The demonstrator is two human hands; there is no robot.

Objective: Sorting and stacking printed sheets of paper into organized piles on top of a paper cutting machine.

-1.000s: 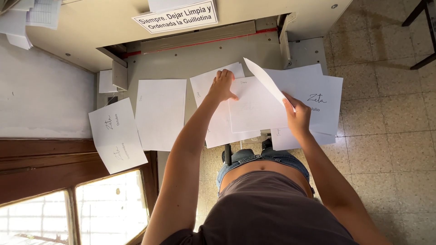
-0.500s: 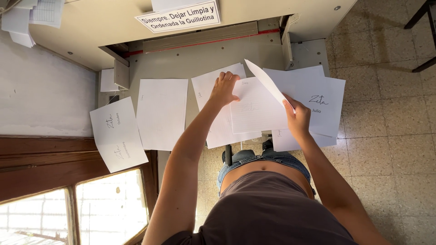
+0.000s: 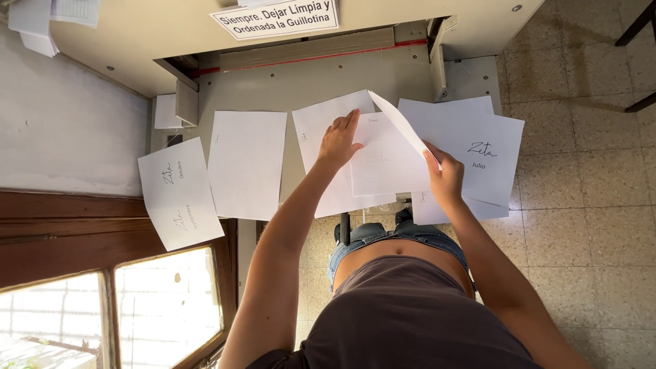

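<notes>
Right hand (image 3: 445,179) pinches a lifted sheet (image 3: 402,127); left hand (image 3: 339,140) presses paper flat.

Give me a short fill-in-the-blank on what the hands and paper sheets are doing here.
1. The left hand lies flat on a white ____.
2. The right hand lifts one sheet by its ____.
3. The sheets lie on a grey ____ table.
4. The floor is covered in ____.

Missing words: sheet; edge; cutter; tiles
</notes>
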